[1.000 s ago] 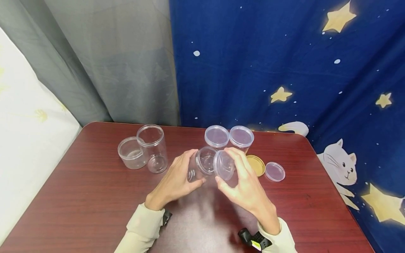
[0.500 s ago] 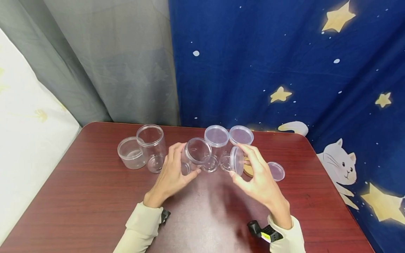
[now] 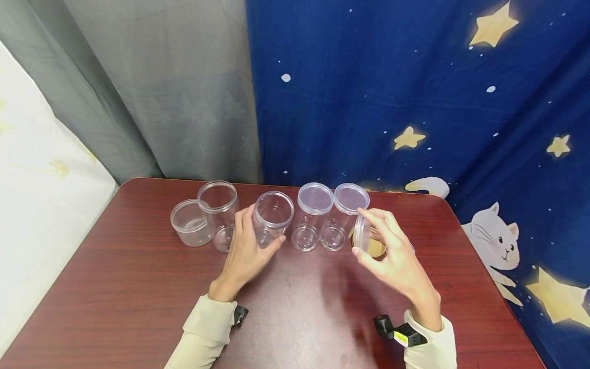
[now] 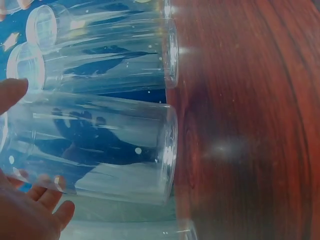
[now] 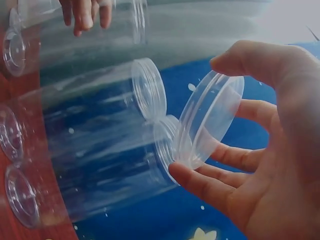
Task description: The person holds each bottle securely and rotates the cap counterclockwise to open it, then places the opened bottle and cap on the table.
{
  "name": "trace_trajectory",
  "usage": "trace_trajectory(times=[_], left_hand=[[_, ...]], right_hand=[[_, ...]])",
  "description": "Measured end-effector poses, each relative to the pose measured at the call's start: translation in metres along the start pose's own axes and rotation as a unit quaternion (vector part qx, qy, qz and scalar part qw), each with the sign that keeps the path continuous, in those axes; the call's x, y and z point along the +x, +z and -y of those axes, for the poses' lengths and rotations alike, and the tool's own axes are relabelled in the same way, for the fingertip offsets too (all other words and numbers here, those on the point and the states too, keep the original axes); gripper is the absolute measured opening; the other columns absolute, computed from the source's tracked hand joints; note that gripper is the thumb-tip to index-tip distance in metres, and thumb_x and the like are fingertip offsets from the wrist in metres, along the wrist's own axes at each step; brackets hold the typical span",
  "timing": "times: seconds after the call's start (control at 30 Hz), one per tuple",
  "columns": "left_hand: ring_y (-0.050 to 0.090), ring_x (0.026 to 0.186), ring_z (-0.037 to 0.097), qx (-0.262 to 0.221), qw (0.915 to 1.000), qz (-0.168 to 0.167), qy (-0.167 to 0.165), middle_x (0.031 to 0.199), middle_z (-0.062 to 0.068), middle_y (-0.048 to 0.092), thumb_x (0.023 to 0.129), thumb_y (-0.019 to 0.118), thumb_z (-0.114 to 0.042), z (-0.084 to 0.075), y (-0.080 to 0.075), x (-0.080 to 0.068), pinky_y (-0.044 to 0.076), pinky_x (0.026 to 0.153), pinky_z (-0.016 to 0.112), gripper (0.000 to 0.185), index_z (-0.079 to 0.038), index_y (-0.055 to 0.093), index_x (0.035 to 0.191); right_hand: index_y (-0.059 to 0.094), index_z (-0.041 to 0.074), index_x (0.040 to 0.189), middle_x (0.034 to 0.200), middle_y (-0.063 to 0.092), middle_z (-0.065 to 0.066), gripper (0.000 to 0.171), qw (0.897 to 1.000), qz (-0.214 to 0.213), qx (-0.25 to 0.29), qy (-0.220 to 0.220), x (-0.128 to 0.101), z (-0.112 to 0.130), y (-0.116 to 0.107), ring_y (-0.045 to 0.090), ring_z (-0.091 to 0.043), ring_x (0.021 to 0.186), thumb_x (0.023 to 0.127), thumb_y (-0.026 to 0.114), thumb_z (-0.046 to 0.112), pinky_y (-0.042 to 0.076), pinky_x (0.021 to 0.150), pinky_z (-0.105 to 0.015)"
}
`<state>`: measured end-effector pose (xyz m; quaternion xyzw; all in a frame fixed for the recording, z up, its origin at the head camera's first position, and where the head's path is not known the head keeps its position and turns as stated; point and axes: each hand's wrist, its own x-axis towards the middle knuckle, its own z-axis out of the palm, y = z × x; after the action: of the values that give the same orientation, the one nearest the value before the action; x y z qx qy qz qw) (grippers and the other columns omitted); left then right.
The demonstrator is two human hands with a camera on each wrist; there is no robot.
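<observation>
Two Holds at Once

The left hand (image 3: 246,256) grips the open jar (image 3: 273,218) near its upper part, thumb on one side and fingers on the other; the jar is mouth up over the tabletop (image 3: 295,318), though whether its base rests there I cannot tell; well to the right of the open jar, the right hand (image 3: 403,266) pinches the clear lid (image 3: 362,233) between thumb and fingers (it is turned on edge, its face sideways).

Between these holds, to the open jar's right, stand the nearer lidded jar (image 3: 313,210) and the farther lidded jar (image 3: 345,211), just beside each other; farther right of the open jar lies a gold lid (image 3: 376,249), partly hidden; just left of the open jar stands the tall lidless jar (image 3: 218,205), then the short wide jar (image 3: 189,228); behind the open jar hang a grey curtain (image 3: 184,92) and a blue curtain (image 3: 332,128) printed with stars.
</observation>
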<state>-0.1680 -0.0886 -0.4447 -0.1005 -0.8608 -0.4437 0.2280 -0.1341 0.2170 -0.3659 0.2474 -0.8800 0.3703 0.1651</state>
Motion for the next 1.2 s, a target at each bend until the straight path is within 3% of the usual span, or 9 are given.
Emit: trace_trajectory(times=[0.13, 0.33, 0.6, 0.8, 0.97, 1.2], left_hand=[[0.049, 0.121, 0.032, 0.0, 0.9997, -0.015, -0.021, 0.133, 0.016, 0.043, 0.074, 0.086, -0.029, 0.0, 0.0, 0.0, 0.039, 0.106, 0.047, 0.094, -0.001, 0.033, 0.146], [0.05, 0.121, 0.035, 0.009, 0.9993, -0.029, -0.021, 0.132, 0.018, 0.045, 0.075, 0.085, -0.029, 0.0, -0.001, 0.001, 0.04, 0.104, 0.049, 0.092, 0.0, 0.033, 0.146], [0.051, 0.121, 0.038, 0.025, 0.9979, -0.056, -0.022, 0.131, 0.02, 0.049, 0.078, 0.084, -0.028, 0.003, -0.003, 0.003, 0.041, 0.103, 0.051, 0.089, 0.0, 0.033, 0.146], [0.053, 0.119, 0.04, 0.023, 0.9969, -0.064, -0.04, 0.13, 0.021, 0.049, 0.08, 0.082, -0.029, 0.004, -0.006, 0.004, 0.042, 0.101, 0.052, 0.088, 0.0, 0.032, 0.146], [0.054, 0.118, 0.04, 0.015, 0.9965, -0.065, -0.05, 0.133, 0.022, 0.047, 0.082, 0.081, -0.028, 0.004, -0.007, 0.004, 0.043, 0.101, 0.052, 0.088, 0.0, 0.031, 0.147], [0.054, 0.118, 0.04, 0.012, 0.9962, -0.072, -0.047, 0.134, 0.022, 0.047, 0.082, 0.081, -0.027, 0.006, -0.007, 0.005, 0.043, 0.101, 0.052, 0.088, 0.0, 0.03, 0.148]], right_hand=[[0.051, 0.012, 0.142, 0.134, 0.05, -0.004, 0.073, 1.0, 0.001, 0.018, 0.012, -0.001, -0.006, -0.005, 0.055, -0.015, 0.114, 0.075, 0.079, 0.001, 0.047, 0.096, -0.017], [0.051, 0.015, 0.142, 0.133, 0.053, -0.001, 0.074, 0.999, 0.013, 0.02, 0.026, -0.004, -0.015, -0.012, 0.062, -0.018, 0.11, 0.076, 0.082, 0.003, 0.047, 0.096, -0.016], [0.051, 0.02, 0.139, 0.118, 0.064, -0.003, 0.066, 0.997, 0.036, -0.005, 0.066, -0.008, -0.029, -0.018, 0.062, -0.007, 0.103, 0.081, 0.081, 0.012, 0.048, 0.091, -0.014], [0.051, 0.017, 0.136, 0.113, 0.065, -0.003, 0.06, 0.995, 0.06, -0.007, 0.082, -0.009, -0.041, -0.016, 0.06, -0.01, 0.098, 0.083, 0.079, 0.014, 0.05, 0.086, -0.021], [0.051, 0.014, 0.134, 0.114, 0.064, -0.003, 0.058, 0.991, 0.084, -0.012, 0.102, -0.01, -0.048, -0.014, 0.063, -0.021, 0.093, 0.083, 0.079, 0.017, 0.052, 0.081, -0.03], [0.049, 0.012, 0.134, 0.12, 0.063, -0.01, 0.059, 0.984, 0.118, 0.023, 0.135, -0.012, -0.056, -0.013, 0.066, -0.03, 0.098, 0.083, 0.079, 0.019, 0.055, 0.083, -0.046]])
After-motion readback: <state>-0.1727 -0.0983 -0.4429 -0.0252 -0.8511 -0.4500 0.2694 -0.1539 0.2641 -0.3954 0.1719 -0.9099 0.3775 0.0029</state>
